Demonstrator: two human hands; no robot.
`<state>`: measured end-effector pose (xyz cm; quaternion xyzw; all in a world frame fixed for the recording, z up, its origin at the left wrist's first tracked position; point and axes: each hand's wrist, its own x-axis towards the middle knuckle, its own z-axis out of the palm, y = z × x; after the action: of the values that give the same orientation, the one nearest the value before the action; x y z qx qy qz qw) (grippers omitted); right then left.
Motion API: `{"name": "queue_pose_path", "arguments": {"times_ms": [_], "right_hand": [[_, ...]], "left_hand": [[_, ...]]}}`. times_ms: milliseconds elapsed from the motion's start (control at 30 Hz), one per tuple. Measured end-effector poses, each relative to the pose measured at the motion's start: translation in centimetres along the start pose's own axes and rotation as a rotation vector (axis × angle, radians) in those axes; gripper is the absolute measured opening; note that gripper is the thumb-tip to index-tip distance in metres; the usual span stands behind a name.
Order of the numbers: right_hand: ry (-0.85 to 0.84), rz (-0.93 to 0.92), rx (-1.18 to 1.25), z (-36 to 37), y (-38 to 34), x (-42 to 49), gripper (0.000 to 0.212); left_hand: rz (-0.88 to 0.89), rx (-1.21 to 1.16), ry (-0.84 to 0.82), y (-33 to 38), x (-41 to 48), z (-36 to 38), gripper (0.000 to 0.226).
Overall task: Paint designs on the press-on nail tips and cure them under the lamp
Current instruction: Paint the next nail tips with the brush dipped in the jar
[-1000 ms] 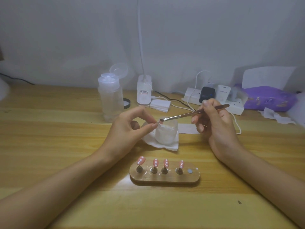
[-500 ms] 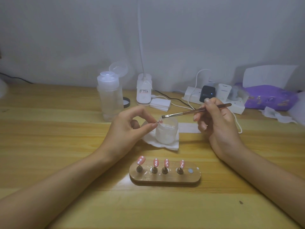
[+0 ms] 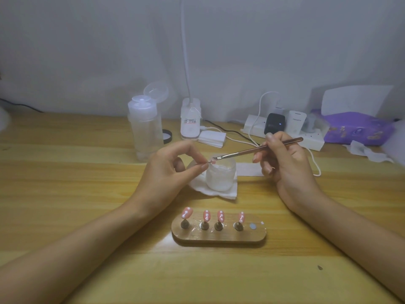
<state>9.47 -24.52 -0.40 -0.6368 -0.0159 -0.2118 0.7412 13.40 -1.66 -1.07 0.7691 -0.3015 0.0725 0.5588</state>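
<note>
Left hand (image 3: 168, 172): you pinched a small pink tip (image 3: 211, 161) between thumb and forefinger. You held it above the near rim of a frosted jar (image 3: 221, 178), with the other fingers loosely curled behind.

Right hand (image 3: 285, 163): you gripped a brush (image 3: 258, 150) pen-fashion, handle slanting up and to the right. The bristle end sat at the pinched tip; whether it touched was too fine to tell.

The jar stood on a folded white tissue (image 3: 219, 194), between your two hands, mid-worktop (image 3: 87, 194).

Nearer you lay an oval wooden holder (image 3: 219, 236). Four tips (image 3: 206, 215) stood on it in a row on small metal pegs, all pink with white dots, the leftmost tilted left. A grey disc (image 3: 252, 226) sat at the holder's right end, just beside the last peg.

Toward the wall:
- A clear bottle (image 3: 144, 132) stood upright with its flip lid open, left of the jar.
- A white lamp (image 3: 190, 121) was beside the bottle, its neck running up out of view.
- A stack of white pads (image 3: 212, 138) lay just right of the lamp's base.
- A power strip (image 3: 311, 139) carried a black plug and white plugs, behind your right hand.
- A purple packet (image 3: 359, 130) lay at far right.
</note>
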Motion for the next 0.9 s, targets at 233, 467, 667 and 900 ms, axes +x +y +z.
{"name": "queue_pose_path", "arguments": {"times_ms": [233, 467, 667, 900], "right_hand": [[-0.016, -0.010, -0.020, 0.02, 0.13, 0.08, 0.024], [-0.032, -0.026, -0.018, 0.09, 0.02, 0.01, 0.024], [-0.028, -0.032, 0.028, 0.01, -0.12, -0.04, 0.024], [-0.004, -0.034, 0.021, -0.04, -0.02, -0.01, 0.024]], "left_hand": [[0.003, -0.009, 0.002, 0.02, -0.03, 0.00, 0.013], [-0.014, -0.029, -0.001, -0.01, -0.12, 0.04, 0.012], [-0.043, -0.068, -0.009, 0.07, 0.00, 0.08, 0.015], [-0.058, -0.068, -0.017, 0.13, 0.06, 0.09, 0.016]]}}
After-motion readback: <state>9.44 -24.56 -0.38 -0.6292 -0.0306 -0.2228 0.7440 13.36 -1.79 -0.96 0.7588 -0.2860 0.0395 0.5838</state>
